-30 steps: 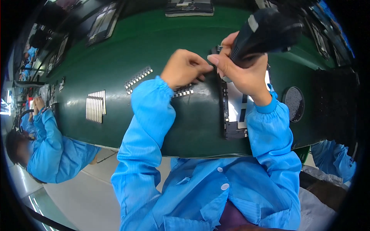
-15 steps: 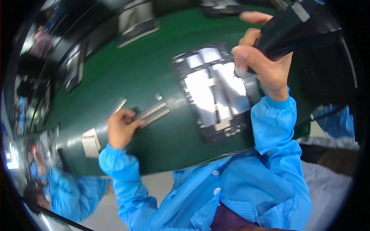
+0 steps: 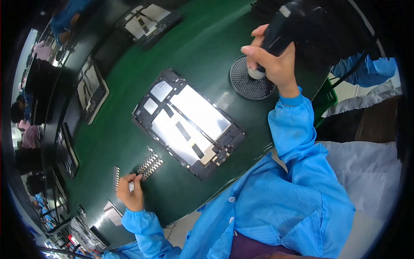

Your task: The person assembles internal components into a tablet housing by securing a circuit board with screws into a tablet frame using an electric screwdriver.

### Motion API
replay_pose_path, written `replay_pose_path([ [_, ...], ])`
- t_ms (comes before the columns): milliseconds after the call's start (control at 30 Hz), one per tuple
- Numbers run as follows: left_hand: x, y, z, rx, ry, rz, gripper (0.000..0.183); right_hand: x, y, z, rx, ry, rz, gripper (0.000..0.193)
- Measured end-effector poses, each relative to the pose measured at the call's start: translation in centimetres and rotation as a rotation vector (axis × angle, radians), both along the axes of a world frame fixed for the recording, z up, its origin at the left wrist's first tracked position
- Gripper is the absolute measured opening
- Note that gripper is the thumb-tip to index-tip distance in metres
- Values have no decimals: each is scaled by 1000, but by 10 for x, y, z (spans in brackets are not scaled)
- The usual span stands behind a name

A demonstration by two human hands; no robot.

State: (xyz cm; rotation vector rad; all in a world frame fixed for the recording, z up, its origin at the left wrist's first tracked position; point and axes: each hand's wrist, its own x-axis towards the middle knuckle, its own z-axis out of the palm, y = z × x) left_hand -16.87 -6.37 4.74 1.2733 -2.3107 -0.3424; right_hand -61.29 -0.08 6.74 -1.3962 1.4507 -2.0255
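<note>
My right hand (image 3: 276, 64) grips a black electric screwdriver (image 3: 282, 36), its lower end over a round black dish (image 3: 242, 82) with a grid of small holes. An opened tablet (image 3: 189, 123) lies flat, with silver battery panels and black strips showing, left of the dish and nearer to me. My left hand (image 3: 130, 192) is closed in a pinch at the near corner of a sheet of small parts (image 3: 151, 166). What lies between its fingertips is too small to make out. A narrow strip of similar parts (image 3: 116, 178) lies just left of those fingers.
A striped pale sheet (image 3: 113, 212) lies left of my left hand. Other opened tablets stand at the far side, one at the top (image 3: 148, 23) and another to the left (image 3: 91, 90). A green bin (image 3: 330, 103) is beyond the table's right edge.
The view has turned, so the tablet appears further left and tilted. My right hand has brought the screwdriver over the round dish, now in sight. My left hand stays by the parts sheet.
</note>
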Motion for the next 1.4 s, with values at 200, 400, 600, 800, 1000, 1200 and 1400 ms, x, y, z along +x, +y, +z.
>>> replay_pose_path([
  [200,-37,19,-2,-7,192,3,12,-1,-2,-1,6,12,17,27],
  [400,-66,20,-12,262,388,86,9,0,-2,-3,26,6,8,26],
  [600,-95,12,-18,242,380,151,8,3,3,-3,50,30,0,29],
  [800,-94,6,-25,18,269,86,8,17,-3,13,60,38,-6,30],
  [1000,-110,-8,-21,199,361,-115,8,91,-40,54,-214,-86,395,30],
  [1200,-79,-20,-35,-30,467,10,9,167,-93,45,98,-41,545,33],
  [1400,-67,-22,-30,-9,512,105,15,175,-98,33,145,0,532,33],
])
